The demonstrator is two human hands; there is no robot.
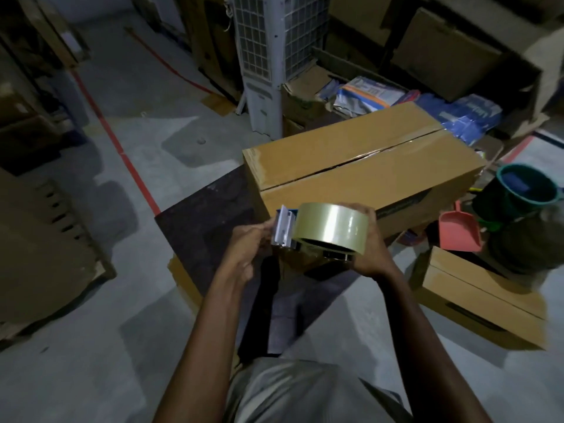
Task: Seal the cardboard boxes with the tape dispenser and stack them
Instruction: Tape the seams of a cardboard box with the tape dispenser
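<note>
Right grip [369, 248]: closed round the right side of the tape dispenser [320, 232], fingers curled over the top of its roll of clear tape [341, 221].
Left grip [244, 248]: fingers and thumb drawn together, pinching at the grey plate [282, 228] on the dispenser's left end. Whether a loose tape end sits between them cannot be told.
Tape dispenser: held in the air between both hands, roll to the right, plate to the left, just in front of the near side of the big box [366, 166].
Big box: flaps closed, with glossy clear tape along the top seam and down the left end. It stands on the far part of a dark tabletop [198, 236].
Small box [482, 300]: closed, on the floor [91, 361] to the right, apart from the big box.
Beside it: a red dustpan [457, 233] and a green bucket [525, 187], just beyond the small box.
Behind the big box: blue and white packets [366, 93] in an open carton, and a tall white appliance [262, 71] with a grille.
Left side: flattened cardboard [45, 254] on the floor, and a red line [122, 148] painted across the grey concrete.
</note>
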